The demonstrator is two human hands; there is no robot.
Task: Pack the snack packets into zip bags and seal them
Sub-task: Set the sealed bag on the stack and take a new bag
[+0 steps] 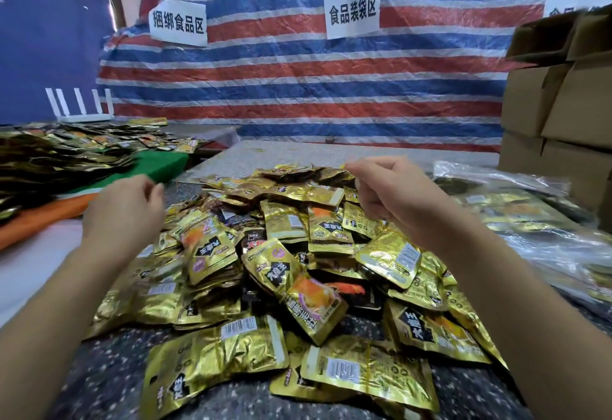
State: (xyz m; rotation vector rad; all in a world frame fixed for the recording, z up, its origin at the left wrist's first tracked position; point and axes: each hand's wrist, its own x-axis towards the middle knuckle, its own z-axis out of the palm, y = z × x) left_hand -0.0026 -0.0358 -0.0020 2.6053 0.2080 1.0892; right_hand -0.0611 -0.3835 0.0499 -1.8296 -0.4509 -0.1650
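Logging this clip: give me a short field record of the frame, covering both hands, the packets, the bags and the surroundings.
left hand: raised over the pile's left side, fingers loosely curled, holding nothing visible
right hand: raised over the pile, fingers curled; contents cannot be told
snack packets: loose gold heap on the speckled table
filled clear bags: lying to the right
cardboard boxes: stacked far right
second packet pile: far left
backdrop: striped tarp with paper signs

Packets heaped at table centre, other stock ringed around.

Packet pile (291, 270) lies on the table (109, 373); a second heap (59, 154) at 10 o'clock, filled zip bags (530, 217) at 3 (partly overlapping), boxes (559, 104) stacked at 2, tarp (298, 88) behind at 12 bearing two signs (178, 22) (352, 13).
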